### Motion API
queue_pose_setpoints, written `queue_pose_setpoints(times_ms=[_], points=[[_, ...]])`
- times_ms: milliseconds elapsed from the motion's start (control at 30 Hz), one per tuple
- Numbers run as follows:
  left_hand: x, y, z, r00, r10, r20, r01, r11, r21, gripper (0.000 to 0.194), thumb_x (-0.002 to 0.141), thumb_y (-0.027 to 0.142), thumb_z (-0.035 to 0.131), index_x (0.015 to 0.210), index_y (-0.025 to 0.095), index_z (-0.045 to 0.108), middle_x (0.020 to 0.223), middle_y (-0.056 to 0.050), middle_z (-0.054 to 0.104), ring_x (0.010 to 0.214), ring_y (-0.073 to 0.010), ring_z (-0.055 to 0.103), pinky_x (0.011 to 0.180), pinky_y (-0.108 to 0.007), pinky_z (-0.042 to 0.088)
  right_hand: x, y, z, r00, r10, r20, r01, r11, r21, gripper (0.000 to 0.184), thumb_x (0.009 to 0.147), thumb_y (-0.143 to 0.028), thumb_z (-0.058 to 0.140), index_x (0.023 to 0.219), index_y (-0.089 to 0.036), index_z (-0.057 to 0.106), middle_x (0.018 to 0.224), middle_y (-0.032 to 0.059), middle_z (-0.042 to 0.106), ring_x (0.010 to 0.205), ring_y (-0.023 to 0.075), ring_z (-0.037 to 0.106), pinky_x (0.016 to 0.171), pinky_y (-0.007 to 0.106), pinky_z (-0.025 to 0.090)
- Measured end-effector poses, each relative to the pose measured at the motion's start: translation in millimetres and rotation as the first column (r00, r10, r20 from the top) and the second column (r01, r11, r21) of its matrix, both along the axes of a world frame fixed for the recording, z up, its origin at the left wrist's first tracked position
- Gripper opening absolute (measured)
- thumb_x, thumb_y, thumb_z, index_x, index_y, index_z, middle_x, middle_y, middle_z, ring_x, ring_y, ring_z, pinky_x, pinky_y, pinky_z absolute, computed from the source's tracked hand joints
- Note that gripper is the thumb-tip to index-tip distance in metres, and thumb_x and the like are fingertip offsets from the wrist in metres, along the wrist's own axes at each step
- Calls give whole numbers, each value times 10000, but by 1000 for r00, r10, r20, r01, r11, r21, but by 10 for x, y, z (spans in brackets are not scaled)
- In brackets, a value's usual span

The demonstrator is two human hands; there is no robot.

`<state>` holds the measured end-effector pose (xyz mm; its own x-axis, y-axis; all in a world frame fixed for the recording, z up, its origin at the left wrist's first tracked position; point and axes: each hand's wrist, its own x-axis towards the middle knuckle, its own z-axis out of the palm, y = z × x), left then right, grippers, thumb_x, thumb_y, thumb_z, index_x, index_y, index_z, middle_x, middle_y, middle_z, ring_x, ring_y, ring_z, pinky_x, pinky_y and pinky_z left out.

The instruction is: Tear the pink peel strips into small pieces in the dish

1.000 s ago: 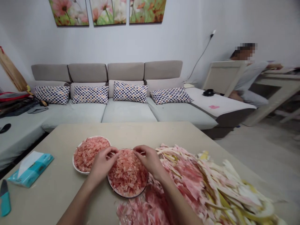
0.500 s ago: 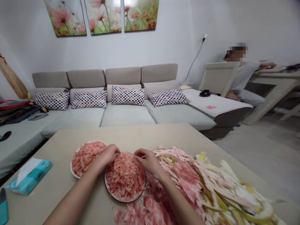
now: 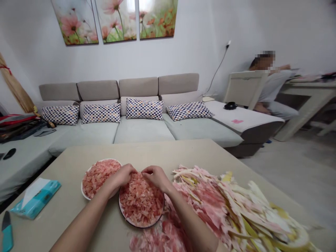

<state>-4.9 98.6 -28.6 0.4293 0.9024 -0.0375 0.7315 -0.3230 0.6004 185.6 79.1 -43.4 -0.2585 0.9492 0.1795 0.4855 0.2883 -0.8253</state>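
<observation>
Curling left hand (image 3: pixel 119 176) and right hand (image 3: pixel 157 177) over plate (image 3: pixel 139 226) | fingers closed on pink pulp (image 3: pixel 140 204) | table's far edge (image 3: pixel 136 144) well ahead

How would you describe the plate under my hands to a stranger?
On the beige table, two round dishes hold pink flakes. Yours is the nearer, dark-rimmed plate, under your left hand and right hand, beside the big pink-and-yellow heap; the other dish is white.

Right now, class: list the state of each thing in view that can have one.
Left hand, fingers in the pink shreds.
Right hand, fingers in the pink shreds.
Dark-rimmed plate, heaped.
White plate, heaped.
Tissue packet, open.
Teal-handled knife, lying flat.
</observation>
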Motion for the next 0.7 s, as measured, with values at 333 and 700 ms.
queue_pose_setpoints(times_ms=[333,700], points=[[-47,-72,86,999,-22,-34,27,987,161,404,743,27,472,993,183,749,1017,-91,740,956,-230,662,851,-312,484,-84,101,3,995,22,102,-16,998,-54,226,731,-193,574,814,-132,775,768,65,763,733,189,669,628,229,454],[-729,-456,528,991,115,72,-132,937,323,245,806,162,517,896,243,730,1000,-19,730,964,-196,638,883,-290,458,-49,138,125,986,60,154,-51,997,-64,182,711,-212,598,689,-159,770,678,46,756,676,191,672,625,242,466]])
